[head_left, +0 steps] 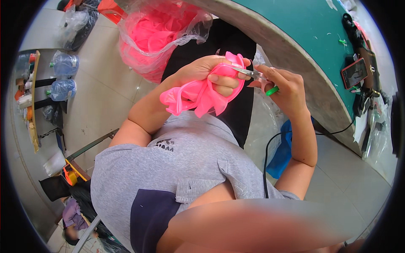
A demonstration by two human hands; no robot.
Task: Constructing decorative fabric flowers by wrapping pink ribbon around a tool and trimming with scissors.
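My left hand (pixel 206 72) grips a floppy bright pink rubber piece (pixel 198 95) in front of my chest; its folds hang below the fingers. My right hand (pixel 283 86) holds small metal scissors (pixel 253 74) with pink and green handles. The blades touch the upper edge of the pink piece, just beside my left thumb. Both hands are over my lap, above my grey shirt.
A clear plastic bag full of pink rubber pieces (pixel 156 36) stands on the floor behind my hands. A green-topped workbench (pixel 303 33) curves along the right, with a phone (pixel 353 72) and clutter on it. A black cable (pixel 266 160) and blue bag (pixel 282 149) lie at right. Water bottles (pixel 63 76) stand at left.
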